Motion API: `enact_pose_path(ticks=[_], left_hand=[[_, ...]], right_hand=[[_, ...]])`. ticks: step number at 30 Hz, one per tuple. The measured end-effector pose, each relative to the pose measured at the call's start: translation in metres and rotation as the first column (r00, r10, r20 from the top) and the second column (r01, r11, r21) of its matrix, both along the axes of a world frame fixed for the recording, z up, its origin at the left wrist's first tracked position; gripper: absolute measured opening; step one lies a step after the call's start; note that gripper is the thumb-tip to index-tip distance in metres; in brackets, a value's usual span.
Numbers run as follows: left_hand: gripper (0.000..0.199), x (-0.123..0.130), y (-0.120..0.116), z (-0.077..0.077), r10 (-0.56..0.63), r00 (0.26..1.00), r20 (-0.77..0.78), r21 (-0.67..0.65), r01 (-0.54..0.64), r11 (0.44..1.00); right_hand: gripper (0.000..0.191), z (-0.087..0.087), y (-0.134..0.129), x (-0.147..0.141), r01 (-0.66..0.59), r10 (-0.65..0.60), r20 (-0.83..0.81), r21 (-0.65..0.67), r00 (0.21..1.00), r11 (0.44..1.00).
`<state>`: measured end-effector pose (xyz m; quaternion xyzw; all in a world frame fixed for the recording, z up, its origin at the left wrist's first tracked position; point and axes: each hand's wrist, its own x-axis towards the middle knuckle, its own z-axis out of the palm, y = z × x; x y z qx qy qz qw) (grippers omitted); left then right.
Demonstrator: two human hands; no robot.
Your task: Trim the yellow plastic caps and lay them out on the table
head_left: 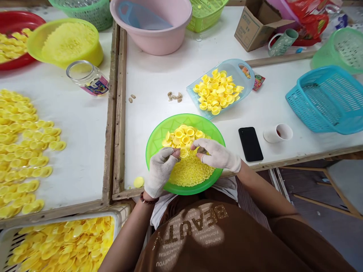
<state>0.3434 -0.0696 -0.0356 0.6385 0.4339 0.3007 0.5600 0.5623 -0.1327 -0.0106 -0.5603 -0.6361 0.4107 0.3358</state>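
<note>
A round green basin [153, 151] sits at the table edge in front of me. Small yellow hat-shaped plastic pieces [185, 135] are heaped in its far part, and tiny pale-yellow beads [190, 173] fill the near part. Both my hands wear white gloves with bare fingertips. My left hand [161, 169] is closed in a pinch at the edge of one yellow plastic piece [183, 152] held above the beads. From the other side, my right hand [217, 154] reaches over the basin, its fingers curled close to that piece; what they hold is too small to make out.
A blue scoop tray [244, 71] of yellow pieces lies beyond the basin. To the right are a black phone [251, 144], a paper cup [276, 133] and a blue basket [314, 109]. Wooden strips [116, 113] divide the table; more pieces [25, 158] spread left, beside a jar [90, 77].
</note>
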Motion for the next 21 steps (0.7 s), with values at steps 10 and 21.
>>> enact_pose_path(ticks=[10,21], left_hand=[[0.030,0.002,0.000,0.005,-0.029,0.994,-0.101,-0.014,0.028,1.000],[0.029,0.002,-0.001,0.004,-0.098,0.990,-0.097,0.077,0.105,0.991]], right_hand=[[0.015,-0.014,0.006,-0.014,0.003,-0.008,-0.060,-0.088,0.998,0.996],[0.015,-0.012,0.010,-0.014,0.021,-0.028,-0.047,-0.146,0.998,0.989]])
